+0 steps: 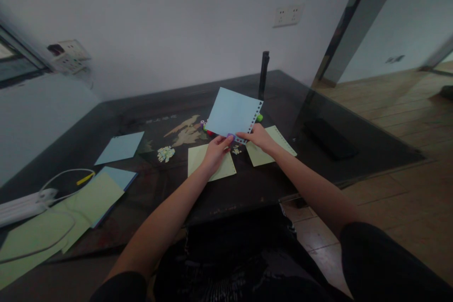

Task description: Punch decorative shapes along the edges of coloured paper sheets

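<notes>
A light blue paper sheet [231, 112] is lifted above the dark table [247, 184], with a row of punched holes along its right edge. My left hand [216, 150] pinches its lower edge, where a small purple punch [231, 137] also sits. My right hand [259, 136] grips the lower right corner. Under my hands lie two pale green sheets, one on the left [198, 160] and one on the right [274, 148]. Small coloured punches [205, 125] peek out behind the blue sheet.
A pile of paper cut-outs [165, 153] lies to the left. More blue [119, 147] and green [95, 198] sheets lie at the far left beside a white power strip [21, 205] with cable. A black post [264, 74] stands behind. The table edge drops to wooden floor at right.
</notes>
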Demonstrator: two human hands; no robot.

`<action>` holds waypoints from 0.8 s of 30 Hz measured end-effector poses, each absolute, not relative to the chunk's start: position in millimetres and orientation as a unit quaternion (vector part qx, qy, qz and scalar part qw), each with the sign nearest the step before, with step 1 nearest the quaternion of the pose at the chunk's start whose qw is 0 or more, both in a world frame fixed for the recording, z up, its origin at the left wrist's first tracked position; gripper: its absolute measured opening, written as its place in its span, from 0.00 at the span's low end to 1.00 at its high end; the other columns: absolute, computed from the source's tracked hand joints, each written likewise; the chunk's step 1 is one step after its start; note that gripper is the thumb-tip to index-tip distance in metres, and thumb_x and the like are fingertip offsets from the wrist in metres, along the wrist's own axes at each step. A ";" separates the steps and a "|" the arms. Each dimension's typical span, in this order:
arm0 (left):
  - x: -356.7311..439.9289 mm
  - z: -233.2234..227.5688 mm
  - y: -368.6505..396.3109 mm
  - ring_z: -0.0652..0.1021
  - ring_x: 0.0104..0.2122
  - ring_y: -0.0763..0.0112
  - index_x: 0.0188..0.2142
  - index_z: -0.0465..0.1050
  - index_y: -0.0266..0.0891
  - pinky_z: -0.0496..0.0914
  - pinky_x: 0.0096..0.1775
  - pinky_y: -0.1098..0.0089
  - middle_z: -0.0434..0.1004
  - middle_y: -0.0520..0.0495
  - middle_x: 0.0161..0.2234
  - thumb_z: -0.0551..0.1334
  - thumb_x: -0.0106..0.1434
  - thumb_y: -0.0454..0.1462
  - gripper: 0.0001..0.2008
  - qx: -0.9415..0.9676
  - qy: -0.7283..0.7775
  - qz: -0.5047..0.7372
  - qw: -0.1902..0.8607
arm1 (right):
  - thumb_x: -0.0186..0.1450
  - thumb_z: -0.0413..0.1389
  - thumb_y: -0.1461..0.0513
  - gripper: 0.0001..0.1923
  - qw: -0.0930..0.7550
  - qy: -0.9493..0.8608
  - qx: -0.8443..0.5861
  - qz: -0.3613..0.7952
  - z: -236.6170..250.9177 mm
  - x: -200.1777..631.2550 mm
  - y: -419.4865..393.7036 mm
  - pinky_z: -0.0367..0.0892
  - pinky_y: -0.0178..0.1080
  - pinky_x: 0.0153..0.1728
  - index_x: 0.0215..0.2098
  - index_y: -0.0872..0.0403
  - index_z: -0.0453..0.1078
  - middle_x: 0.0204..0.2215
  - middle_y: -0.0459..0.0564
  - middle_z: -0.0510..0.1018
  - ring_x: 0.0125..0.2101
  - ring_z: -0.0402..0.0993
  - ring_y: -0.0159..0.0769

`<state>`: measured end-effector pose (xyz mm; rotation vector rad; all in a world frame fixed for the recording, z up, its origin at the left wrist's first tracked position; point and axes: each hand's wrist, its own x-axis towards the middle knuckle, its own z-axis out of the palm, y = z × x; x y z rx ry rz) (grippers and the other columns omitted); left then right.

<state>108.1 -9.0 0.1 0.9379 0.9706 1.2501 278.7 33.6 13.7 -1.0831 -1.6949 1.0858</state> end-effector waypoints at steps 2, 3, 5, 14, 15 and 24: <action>108.7 0.2 -9.1 0.74 0.33 0.72 0.31 0.75 0.37 0.64 0.36 0.72 0.76 0.48 0.33 0.72 0.47 0.43 0.15 0.400 0.409 0.547 0.611 | 0.56 0.61 0.58 0.12 0.414 -0.679 -0.430 0.427 14.6 278.8 33.0 0.72 0.45 0.36 0.33 0.59 0.73 0.31 0.54 0.80 0.31 0.75 0.40; 109.0 0.3 -9.2 0.74 0.34 0.72 0.31 0.75 0.37 0.65 0.37 0.71 0.76 0.48 0.33 0.72 0.47 0.43 0.15 0.398 0.404 0.549 0.613 | 0.56 0.61 0.58 0.12 0.414 -0.680 -0.431 0.425 14.8 278.8 32.9 0.72 0.45 0.36 0.33 0.59 0.73 0.31 0.55 0.80 0.31 0.75 0.40; 109.3 0.5 -9.5 0.74 0.35 0.71 0.31 0.75 0.37 0.66 0.38 0.70 0.77 0.47 0.34 0.72 0.47 0.43 0.15 0.397 0.399 0.552 0.615 | 0.56 0.61 0.58 0.12 0.414 -0.678 -0.432 0.427 14.4 278.9 33.0 0.72 0.45 0.36 0.33 0.59 0.73 0.31 0.55 0.80 0.31 0.75 0.40; 108.6 -0.7 -9.5 0.75 0.36 0.70 0.32 0.75 0.36 0.67 0.39 0.69 0.78 0.46 0.35 0.72 0.46 0.43 0.16 0.399 0.387 0.551 0.622 | 0.56 0.61 0.58 0.12 0.412 -0.689 -0.438 0.405 13.5 279.6 34.4 0.71 0.43 0.36 0.33 0.60 0.73 0.31 0.55 0.79 0.31 0.75 0.40; 108.7 -0.8 -9.4 0.75 0.36 0.70 0.32 0.75 0.36 0.67 0.39 0.69 0.78 0.46 0.35 0.72 0.46 0.43 0.16 0.398 0.384 0.551 0.624 | 0.56 0.61 0.58 0.12 0.412 -0.689 -0.438 0.405 13.9 279.5 34.2 0.71 0.43 0.36 0.33 0.60 0.73 0.31 0.55 0.79 0.31 0.75 0.40; 108.9 0.7 -10.5 0.75 0.34 0.71 0.32 0.76 0.36 0.67 0.38 0.70 0.77 0.47 0.34 0.73 0.46 0.42 0.16 0.397 0.380 0.555 0.625 | 0.56 0.61 0.58 0.10 0.410 -0.688 -0.437 0.408 14.2 279.1 34.2 0.71 0.45 0.37 0.31 0.58 0.73 0.29 0.53 0.79 0.29 0.74 0.39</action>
